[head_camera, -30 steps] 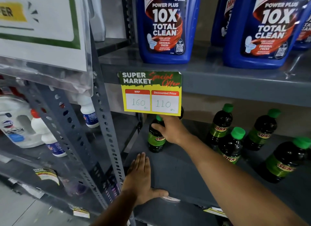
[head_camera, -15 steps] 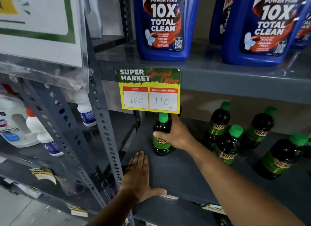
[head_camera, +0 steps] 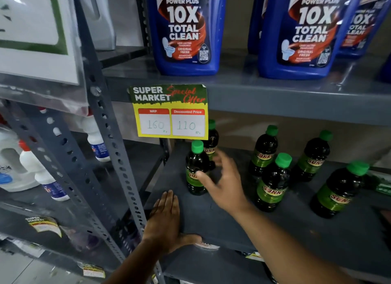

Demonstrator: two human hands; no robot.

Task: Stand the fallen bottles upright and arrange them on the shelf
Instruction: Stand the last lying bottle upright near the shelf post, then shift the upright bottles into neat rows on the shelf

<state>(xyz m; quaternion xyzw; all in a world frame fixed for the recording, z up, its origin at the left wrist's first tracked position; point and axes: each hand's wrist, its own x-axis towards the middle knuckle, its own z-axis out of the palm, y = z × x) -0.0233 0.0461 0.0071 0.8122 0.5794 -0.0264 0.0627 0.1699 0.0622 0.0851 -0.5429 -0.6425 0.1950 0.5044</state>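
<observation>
Now right hand [head_camera: 227,186] hovering beside upright green-capped bottle [head_camera: 195,169], fingers [head_camera: 202,176] spread, grasping nothing; left hand [head_camera: 165,220] lying flat, released, on shelf [head_camera: 275,231] edge.

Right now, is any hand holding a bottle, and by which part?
Nothing is held. The right hand is open beside the green-capped bottle; the left hand lies flat on the shelf.

six dark green-capped bottles [head_camera: 196,169] stand upright on the grey shelf [head_camera: 211,216].
</observation>
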